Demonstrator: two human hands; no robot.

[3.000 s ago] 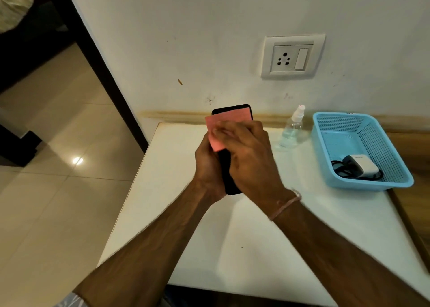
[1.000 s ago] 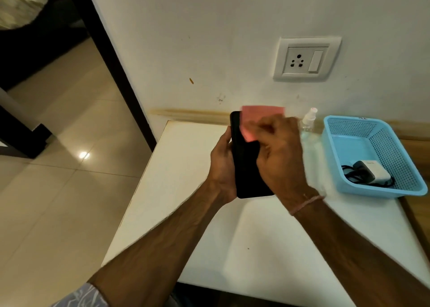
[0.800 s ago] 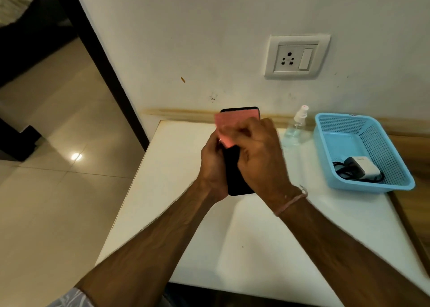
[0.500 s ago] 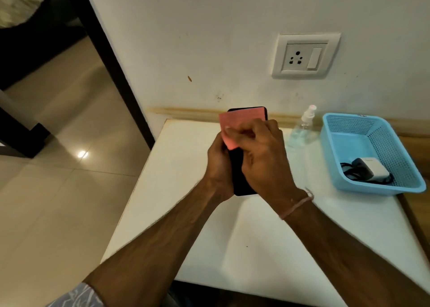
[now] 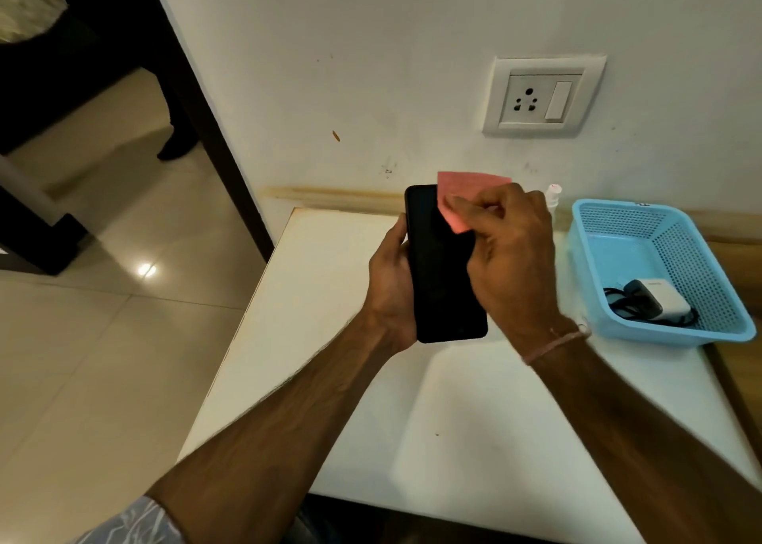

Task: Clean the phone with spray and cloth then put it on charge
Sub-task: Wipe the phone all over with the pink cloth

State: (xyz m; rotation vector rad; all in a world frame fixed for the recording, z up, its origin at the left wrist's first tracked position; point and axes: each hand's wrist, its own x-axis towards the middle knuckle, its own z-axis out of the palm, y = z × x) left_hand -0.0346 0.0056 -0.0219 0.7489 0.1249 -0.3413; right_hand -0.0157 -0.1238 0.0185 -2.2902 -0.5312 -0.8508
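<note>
Head | L hand grip wraps phone | R hand fingers pinch cloth on screen top

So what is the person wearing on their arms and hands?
No gloves, and no rings or watch that I can see. The right hand has a thin pinkish thread band tied round its wrist, with a small knot. The left hand has nothing on its wrist. Both forearms are bare; a pale blue-grey patterned sleeve shows by the left elbow, at the bottom edge.
</note>
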